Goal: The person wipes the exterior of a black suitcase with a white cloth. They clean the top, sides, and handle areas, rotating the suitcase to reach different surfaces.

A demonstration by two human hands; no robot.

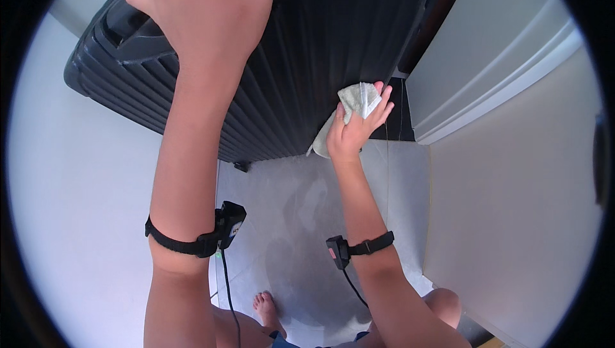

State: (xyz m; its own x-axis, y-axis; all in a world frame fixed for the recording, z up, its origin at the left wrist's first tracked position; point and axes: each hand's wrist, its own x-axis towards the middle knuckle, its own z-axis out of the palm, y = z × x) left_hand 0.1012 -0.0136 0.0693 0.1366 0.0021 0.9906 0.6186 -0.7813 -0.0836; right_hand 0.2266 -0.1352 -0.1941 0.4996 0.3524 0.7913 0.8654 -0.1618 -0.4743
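Observation:
A large black ribbed suitcase [288, 60] stands tilted across the upper part of the head view. My right hand [359, 127] presses a pale green cloth [352, 101] against its lower right side, near the bottom edge. Part of the cloth hangs down beside the wrist. High up and close to the camera, my left hand [208, 2] is closed in a fist over the suitcase's upper left part. What its fingers hold, if anything, is hidden. A recessed handle [128, 24] shows just left of that wrist.
A small black wheel [241, 167] sticks out under the suitcase. Grey tiled floor [282, 220] lies below, with my bare foot [266, 309] on it. White walls rise left and right, and a white door frame [500, 85] stands right of the suitcase. Cabled black bands circle both forearms.

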